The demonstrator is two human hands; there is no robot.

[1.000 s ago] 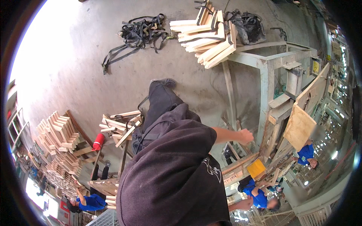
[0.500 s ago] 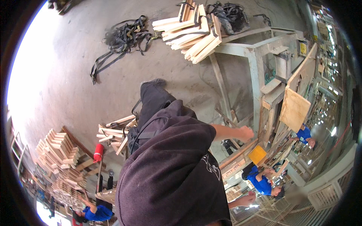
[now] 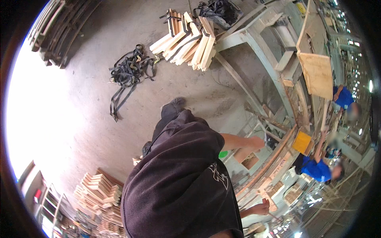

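Reaching right with the left hand (image 3: 256, 143) clenched, just beyond an open box (image 3: 239, 154) in view; reaching right also with the nearer right hand (image 3: 260, 207), fingers curled, cannot tell whether gripping anything. Farther off, can see stacked wooden pieces (image 3: 186, 45), right of tangled black straps (image 3: 129, 73).

Tangled black straps (image 3: 127, 75), dark pallets (image 3: 65, 29)

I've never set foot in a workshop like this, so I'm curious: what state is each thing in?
Left hand: curled closed, nothing seen in it
Right hand: loosely curled, nothing seen in it
Small box: seems open
Loose black straps: tangled on the floor
Angled wooden pieces: bunched together, dark straps around some
Wooden stack: piled up
Metal frame: standing
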